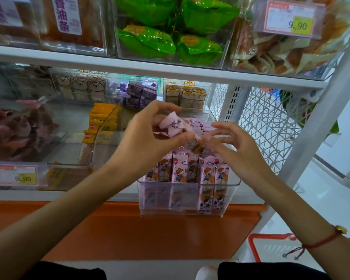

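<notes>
Above the clear bin (pixel 190 183), gripped pink packets (pixel 173 126) with curled fingers of the left hand (pixel 150 136); held the right hand (pixel 235 147) just beside, fingers loosely spread.

White shelving (pixel 150 65); pale glossy floor (pixel 329 201); orange base panel (pixel 150 229).

Green packets (pixel 150 42) above, yellow packets (pixel 100 120) left, red basket (pixel 252 247) below.

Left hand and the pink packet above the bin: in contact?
Touching. The head view shows the left hand with its thumb and fingers curled round the pink packet, holding it above the bin.
</notes>
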